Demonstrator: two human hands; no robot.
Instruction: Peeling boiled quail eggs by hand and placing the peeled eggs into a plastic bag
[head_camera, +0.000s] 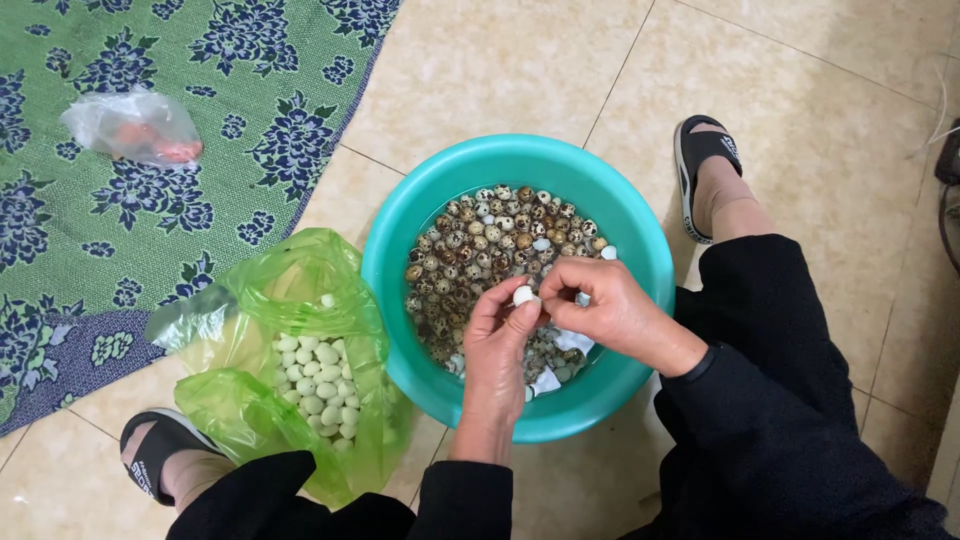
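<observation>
egg (523, 295) pinched between both hands above the near side of the basin (640, 260), half peeled and white. left hand (497, 345) coming up from below, fingers closed narrow around the egg's lower end; right hand (600, 310) reaching in from the right, thumb and forefinger tight on its upper right side, seemingly picking at shell. egg's long axis hard to tell at this size, roughly upright with a slight lean. equally near to both hands, touching each. directly underneath, speckled unpeeled eggs (480, 245) lying in water with bits of loose shell (572, 345) near the right wrist. peeled eggs (318, 385) heaped in a green bag (300, 270), open-mouthed, just left of the basin and well nearer the left hand. clear bag (135, 125) with something orange far off on a floral mat (60, 230), upper left. sandalled feet on tile either side
</observation>
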